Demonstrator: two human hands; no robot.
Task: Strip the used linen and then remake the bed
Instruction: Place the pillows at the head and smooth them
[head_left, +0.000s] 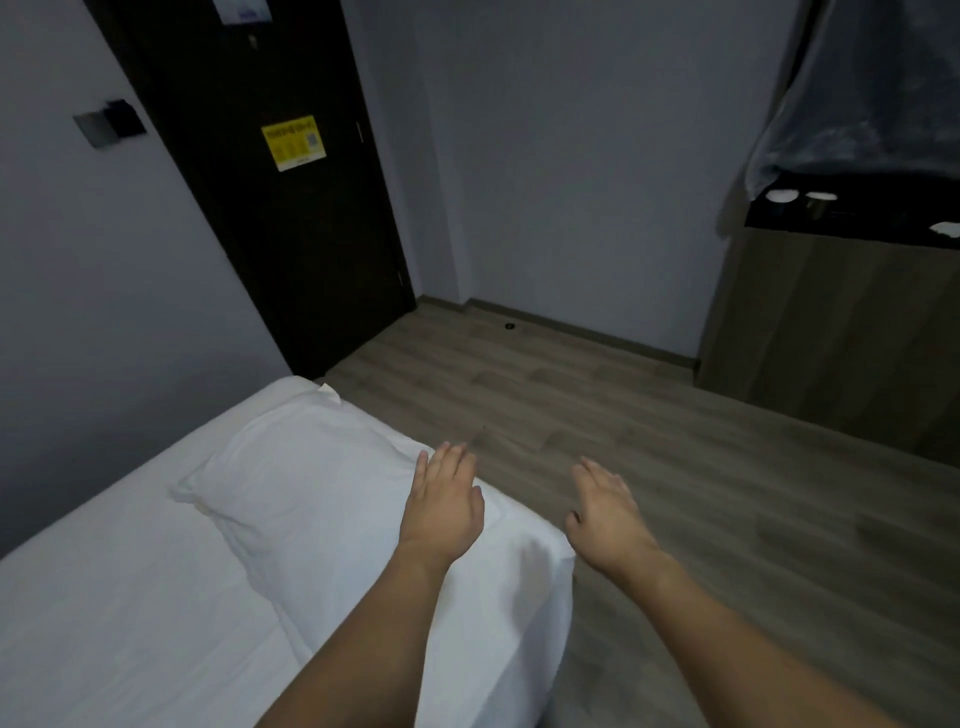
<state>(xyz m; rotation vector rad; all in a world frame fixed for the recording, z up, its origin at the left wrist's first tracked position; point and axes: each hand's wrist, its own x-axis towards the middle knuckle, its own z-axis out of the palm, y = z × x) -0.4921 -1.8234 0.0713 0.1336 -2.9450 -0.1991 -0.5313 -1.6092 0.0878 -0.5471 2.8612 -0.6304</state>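
Observation:
A bed with a white sheet (130, 613) fills the lower left. On it lies a white pillow (301, 478), near the bed's far end. My left hand (444, 501) is stretched out flat over the bed's right edge, just right of the pillow, fingers straight and holding nothing. My right hand (605, 512) hovers open past the bed's corner, above the floor, palm down, also holding nothing.
A dark door (270, 218) with a yellow notice (294, 143) stands beyond the bed. Wooden floor (649, 441) runs to the right. A wooden cabinet (831, 332) with a dark top and small white items stands at the right, a pale cloth (857, 88) hanging above it.

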